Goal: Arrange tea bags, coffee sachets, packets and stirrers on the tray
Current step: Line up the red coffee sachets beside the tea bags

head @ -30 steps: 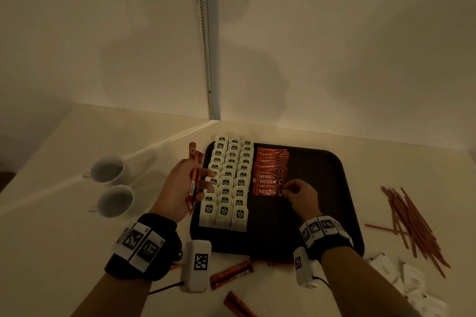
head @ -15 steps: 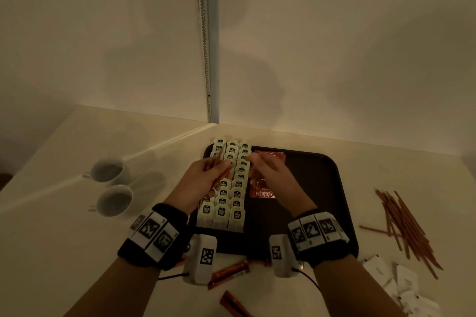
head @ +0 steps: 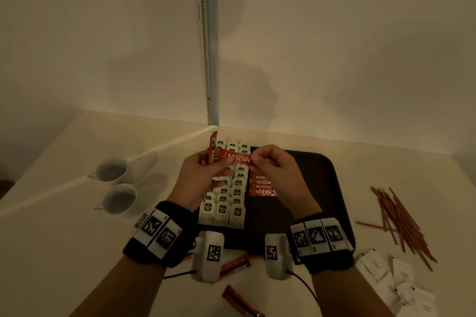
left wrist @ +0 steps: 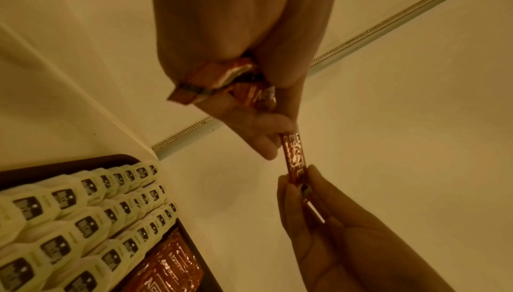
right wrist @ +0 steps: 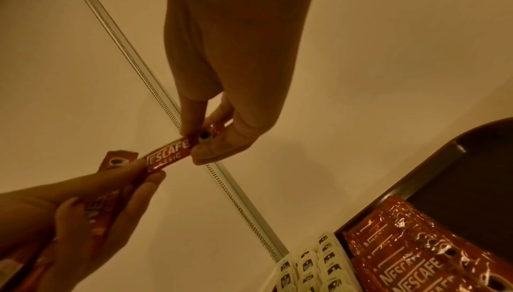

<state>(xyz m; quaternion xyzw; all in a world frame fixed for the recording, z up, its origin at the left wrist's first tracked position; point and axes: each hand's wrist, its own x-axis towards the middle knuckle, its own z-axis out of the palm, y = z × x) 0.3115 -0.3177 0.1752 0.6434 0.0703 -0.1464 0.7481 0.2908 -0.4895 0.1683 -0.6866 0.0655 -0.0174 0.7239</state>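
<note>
A dark tray (head: pixel 327 188) holds three columns of cream tea bags (head: pixel 226 203) on its left and a stack of red coffee sachets (head: pixel 262 188) beside them. My left hand (head: pixel 206 175) grips a bundle of red coffee sachets (head: pixel 212 147) above the tea bags. One sachet (head: pixel 238 158) of the bundle sticks out to the right, and my right hand (head: pixel 273 165) pinches its free end. In the right wrist view the pinched sachet (right wrist: pixel 169 154) runs between both hands. The left wrist view shows that same sachet (left wrist: pixel 294 156) edge-on.
Two white cups (head: pixel 113 170) stand left of the tray. Brown stirrers (head: pixel 396 219) lie in a loose pile to the right, with white packets (head: pixel 396 280) in front of them. Loose red sachets (head: pixel 235 266) lie on the table near the tray's front edge. A wall corner stands close behind.
My right hand left the sachet stack on the tray and came up to meet the left hand. It now pinches one sachet of the left hand's bundle.
</note>
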